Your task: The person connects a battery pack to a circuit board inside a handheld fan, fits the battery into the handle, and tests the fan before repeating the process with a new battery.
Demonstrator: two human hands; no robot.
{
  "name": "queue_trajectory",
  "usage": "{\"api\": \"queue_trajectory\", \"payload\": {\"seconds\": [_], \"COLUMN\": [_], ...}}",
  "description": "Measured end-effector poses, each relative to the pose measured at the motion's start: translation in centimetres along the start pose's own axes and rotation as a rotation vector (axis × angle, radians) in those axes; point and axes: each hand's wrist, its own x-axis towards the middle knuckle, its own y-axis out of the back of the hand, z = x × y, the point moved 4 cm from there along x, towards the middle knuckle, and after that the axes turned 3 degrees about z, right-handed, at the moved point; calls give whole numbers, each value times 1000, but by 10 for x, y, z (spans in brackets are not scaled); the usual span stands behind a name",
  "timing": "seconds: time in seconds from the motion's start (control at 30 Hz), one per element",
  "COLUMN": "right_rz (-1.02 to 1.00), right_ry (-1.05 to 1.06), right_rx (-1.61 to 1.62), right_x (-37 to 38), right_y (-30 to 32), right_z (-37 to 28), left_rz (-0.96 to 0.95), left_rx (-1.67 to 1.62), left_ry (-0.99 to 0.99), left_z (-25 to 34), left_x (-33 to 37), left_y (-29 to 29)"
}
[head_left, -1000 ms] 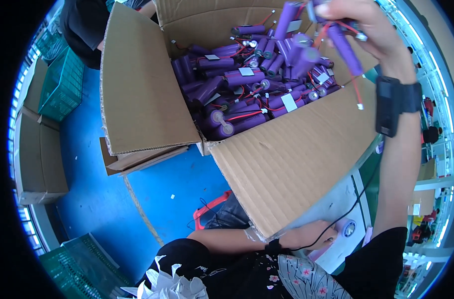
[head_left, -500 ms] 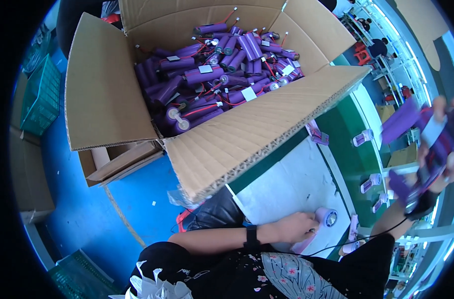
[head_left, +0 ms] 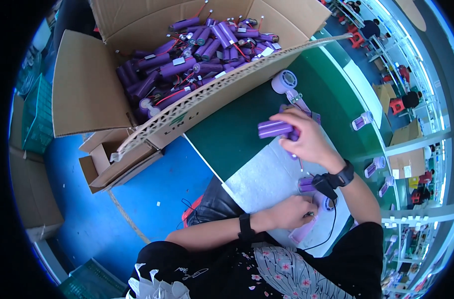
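My left hand [head_left: 293,213] is closed on a lilac plastic housing [head_left: 302,231] with a round head, low over the white sheet. My right hand [head_left: 306,138] grips purple battery cells [head_left: 276,129] above the sheet's far part; its fingers hide some of them, and a thin wire with a small plug hangs below. Another purple battery [head_left: 306,185] shows near the right wrist, just beyond the housing's round head. A big cardboard box [head_left: 152,137] at the far left holds many similar purple batteries [head_left: 177,67] with red wires and white labels.
The white sheet [head_left: 254,184] lies on a green work surface [head_left: 212,142]. Beyond my right hand sits another lilac housing [head_left: 285,81]; several more line the right side. A smaller open carton [head_left: 95,172] stands on the blue floor. A black cable runs from my right wrist.
My right hand has swung in from the far right, bringing purple batteries over the sheet. My left hand still holds the housing. The big box sits further left in view.
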Motion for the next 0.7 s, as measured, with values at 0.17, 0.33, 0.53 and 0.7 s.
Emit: {"api": "queue_trajectory", "payload": {"seconds": [0.17, 0.33, 0.53, 0.7], "right_rz": [-98, 50, -298, -410], "right_ry": [82, 136, -272, -339], "right_rx": [-254, -221, -228, -176], "right_x": [-5, -24, -97, -118], "right_y": [-18, 31, 59, 8], "right_z": [-11, -31, 7, 31], "left_rz": [52, 37, 13, -13], "left_rx": [19, 9, 16, 70], "left_ry": [-56, -16, -10, 7], "left_z": [0, 4, 7, 8], "left_x": [-2, -2, -4, -8], "left_y": [2, 10, 18, 21]}}
